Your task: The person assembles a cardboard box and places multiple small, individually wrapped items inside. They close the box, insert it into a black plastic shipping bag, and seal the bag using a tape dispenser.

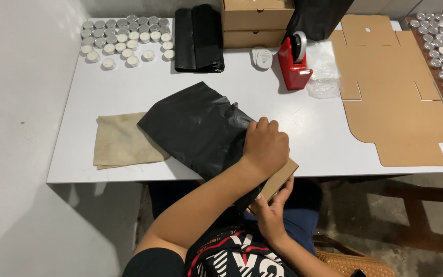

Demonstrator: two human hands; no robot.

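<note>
Black plastic bag (196, 128) gripped at its mouth by left hand (265, 146), closed over the rim; right hand (272, 213) clamped on flat brown cardboard box (279, 179), partly inside at the white table (129, 87) edge. Bagging begun, unsealed. Beyond: red tape dispenser (294, 64), unfolded cardboard blank (393, 87), stacked brown boxes (257, 20), folded black bags (198, 38), round white labels (262, 58), tealights (126, 38).

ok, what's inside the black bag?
A flat brown cardboard box sticks out of the black bag, held by the left hand and right hand. The rest is covered.
</note>
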